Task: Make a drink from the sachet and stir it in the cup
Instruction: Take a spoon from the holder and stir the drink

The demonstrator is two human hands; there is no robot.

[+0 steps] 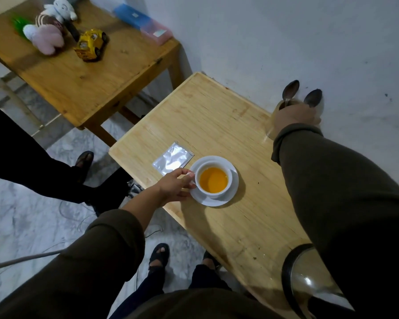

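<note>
A white cup point(226, 172) full of orange drink stands on a white saucer point(233, 188) near the left edge of the light wooden table point(217, 120). My left hand point(174, 186) pinches the cup's handle. A silver sachet point(172, 158) lies flat just behind that hand. At the table's far right edge stands a glass point(269, 127) with two spoons point(291, 88) sticking up out of it. My right hand point(295, 117) covers the glass mouth, fingers closed on the spoon handles. Whether it holds one spoon or both is hidden.
A glass kettle point(306, 284) with a black rim stands at the table's near right corner, under my right arm. A second wooden table point(83, 84) at the back left carries soft toys, a yellow toy car point(91, 43) and a box. Another person's legs point(55, 166) stand left.
</note>
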